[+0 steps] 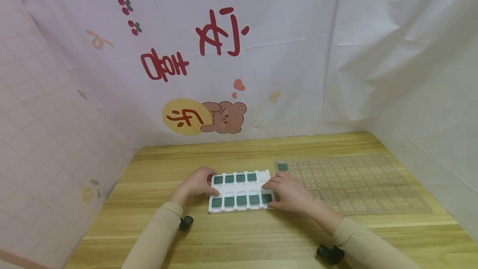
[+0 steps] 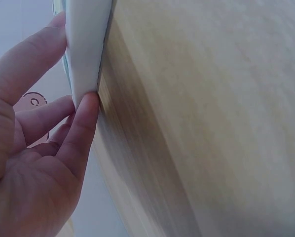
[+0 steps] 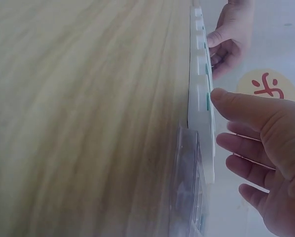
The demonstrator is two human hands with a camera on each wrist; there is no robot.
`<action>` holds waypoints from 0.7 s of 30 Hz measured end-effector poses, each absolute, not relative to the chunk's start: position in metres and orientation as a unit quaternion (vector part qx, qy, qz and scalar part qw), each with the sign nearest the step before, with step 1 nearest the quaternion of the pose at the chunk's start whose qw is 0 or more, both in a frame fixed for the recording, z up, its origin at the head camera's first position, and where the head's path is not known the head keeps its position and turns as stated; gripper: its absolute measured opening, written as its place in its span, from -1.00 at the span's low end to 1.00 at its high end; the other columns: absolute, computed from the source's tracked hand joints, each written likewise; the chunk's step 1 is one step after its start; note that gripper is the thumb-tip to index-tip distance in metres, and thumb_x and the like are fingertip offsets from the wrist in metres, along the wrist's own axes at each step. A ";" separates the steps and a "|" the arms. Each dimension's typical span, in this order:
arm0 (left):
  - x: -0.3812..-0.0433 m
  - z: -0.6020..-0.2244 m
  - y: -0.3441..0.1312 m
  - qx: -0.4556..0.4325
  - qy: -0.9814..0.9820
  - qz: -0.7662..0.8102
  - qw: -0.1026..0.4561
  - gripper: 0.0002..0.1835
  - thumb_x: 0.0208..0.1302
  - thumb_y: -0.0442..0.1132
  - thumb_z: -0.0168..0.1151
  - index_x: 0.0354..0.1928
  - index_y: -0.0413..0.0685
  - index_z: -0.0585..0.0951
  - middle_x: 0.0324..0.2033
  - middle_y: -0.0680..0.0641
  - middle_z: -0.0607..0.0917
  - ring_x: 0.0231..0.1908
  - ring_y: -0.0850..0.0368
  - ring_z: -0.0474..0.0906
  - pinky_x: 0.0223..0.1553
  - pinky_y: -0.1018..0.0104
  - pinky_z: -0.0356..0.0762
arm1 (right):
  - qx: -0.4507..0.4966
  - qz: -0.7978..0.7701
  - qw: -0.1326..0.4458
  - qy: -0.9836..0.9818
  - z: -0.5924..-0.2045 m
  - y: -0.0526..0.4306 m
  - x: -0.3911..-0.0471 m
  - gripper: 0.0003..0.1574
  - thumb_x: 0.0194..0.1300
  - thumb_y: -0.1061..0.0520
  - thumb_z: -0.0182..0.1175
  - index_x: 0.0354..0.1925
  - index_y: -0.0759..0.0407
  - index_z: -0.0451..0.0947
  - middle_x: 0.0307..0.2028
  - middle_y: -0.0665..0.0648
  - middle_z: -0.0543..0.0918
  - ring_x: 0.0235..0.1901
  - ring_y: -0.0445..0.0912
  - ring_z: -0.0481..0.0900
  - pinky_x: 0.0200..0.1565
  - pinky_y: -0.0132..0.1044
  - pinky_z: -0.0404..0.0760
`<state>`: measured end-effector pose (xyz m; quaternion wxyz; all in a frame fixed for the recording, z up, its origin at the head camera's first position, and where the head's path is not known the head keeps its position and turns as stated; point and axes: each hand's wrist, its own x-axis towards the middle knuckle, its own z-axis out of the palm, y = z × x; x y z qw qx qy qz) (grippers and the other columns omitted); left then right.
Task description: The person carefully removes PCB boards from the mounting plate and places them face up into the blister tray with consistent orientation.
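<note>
A white slotted tray [image 1: 239, 190] lies on the wooden table, with several square green chips [image 1: 241, 201] in its two rows. Its back right slot [image 1: 263, 176] shows bare white. My left hand [image 1: 198, 181] holds the tray's left end; in the left wrist view the thumb and fingers [image 2: 83, 123] touch its white edge. Over the right end is my right hand [image 1: 289, 192], thumb at the front right chip [image 1: 267, 198]. In the right wrist view its other fingers [image 3: 248, 143] are spread loosely above the tray, with nothing visible between them.
A clear plastic tray [image 1: 354, 184] with many compartments lies right of the white tray, partly under my right hand. One green chip [image 1: 282, 166] sits in its back left corner. White printed curtains [image 1: 284, 53] stand behind and beside the table [image 1: 231, 244].
</note>
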<state>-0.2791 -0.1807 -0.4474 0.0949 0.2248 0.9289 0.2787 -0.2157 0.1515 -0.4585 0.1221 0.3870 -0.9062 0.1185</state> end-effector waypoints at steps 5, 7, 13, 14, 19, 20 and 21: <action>-0.279 -0.448 -0.181 0.230 0.927 0.280 0.095 -0.28 -0.18 -0.20 0.68 0.05 -0.40 0.59 -0.33 -0.09 0.53 -0.28 0.06 0.40 -0.22 0.21 0.39 | 0.388 0.110 0.125 -0.907 -0.461 0.150 -0.217 -0.43 -0.04 -0.10 0.56 -0.07 0.11 0.69 -0.16 -0.03 0.70 -0.10 -0.06 0.51 0.06 -0.06 0.45; -0.279 -0.447 -0.181 0.229 0.927 0.282 0.096 -0.27 -0.18 -0.21 0.68 0.06 -0.41 0.58 -0.34 -0.09 0.53 -0.29 0.07 0.40 -0.22 0.22 0.40 | 0.386 0.109 0.122 -0.908 -0.461 0.150 -0.218 -0.45 -0.04 -0.10 0.56 -0.09 0.09 0.69 -0.17 -0.03 0.70 -0.12 -0.07 0.51 0.05 -0.06 0.46; -0.279 -0.447 -0.181 0.230 0.927 0.282 0.094 -0.30 -0.19 -0.22 0.68 0.02 -0.40 0.59 -0.35 -0.10 0.52 -0.29 0.06 0.39 -0.23 0.20 0.38 | 0.387 0.101 0.114 -0.910 -0.463 0.148 -0.219 -0.51 -0.03 -0.11 0.55 -0.14 0.06 0.70 -0.20 -0.05 0.70 -0.14 -0.09 0.51 0.00 -0.11 0.48; -0.279 -0.447 -0.181 0.230 0.927 0.281 0.094 -0.31 -0.19 -0.22 0.68 0.01 -0.40 0.59 -0.36 -0.10 0.52 -0.29 0.06 0.38 -0.24 0.20 0.37 | 0.387 0.100 0.113 -0.910 -0.463 0.148 -0.220 -0.51 -0.03 -0.11 0.55 -0.15 0.06 0.70 -0.21 -0.06 0.70 -0.14 -0.09 0.51 -0.01 -0.12 0.48; -0.278 -0.447 -0.181 0.226 0.928 0.282 0.093 -0.26 -0.19 -0.22 0.68 0.06 -0.43 0.57 -0.35 -0.09 0.52 -0.26 0.04 0.39 -0.21 0.19 0.37 | 0.387 0.093 0.113 -0.910 -0.462 0.147 -0.220 -0.55 -0.03 -0.10 0.55 -0.18 0.04 0.71 -0.23 -0.06 0.70 -0.14 -0.08 0.52 0.00 -0.10 0.47; -0.277 -0.447 -0.181 0.225 0.928 0.282 0.094 -0.24 -0.19 -0.22 0.68 0.08 -0.44 0.56 -0.34 -0.09 0.52 -0.25 0.03 0.39 -0.20 0.18 0.38 | 0.387 0.091 0.114 -0.910 -0.462 0.147 -0.220 -0.55 -0.03 -0.10 0.55 -0.19 0.04 0.71 -0.23 -0.06 0.70 -0.14 -0.08 0.52 0.00 -0.10 0.47; -0.277 -0.447 -0.181 0.224 0.928 0.282 0.094 -0.23 -0.19 -0.22 0.68 0.09 -0.45 0.56 -0.34 -0.09 0.52 -0.25 0.03 0.39 -0.20 0.18 0.38 | 0.387 0.089 0.115 -0.911 -0.462 0.146 -0.220 -0.55 -0.03 -0.10 0.55 -0.19 0.04 0.71 -0.23 -0.06 0.69 -0.14 -0.08 0.52 0.01 -0.10 0.47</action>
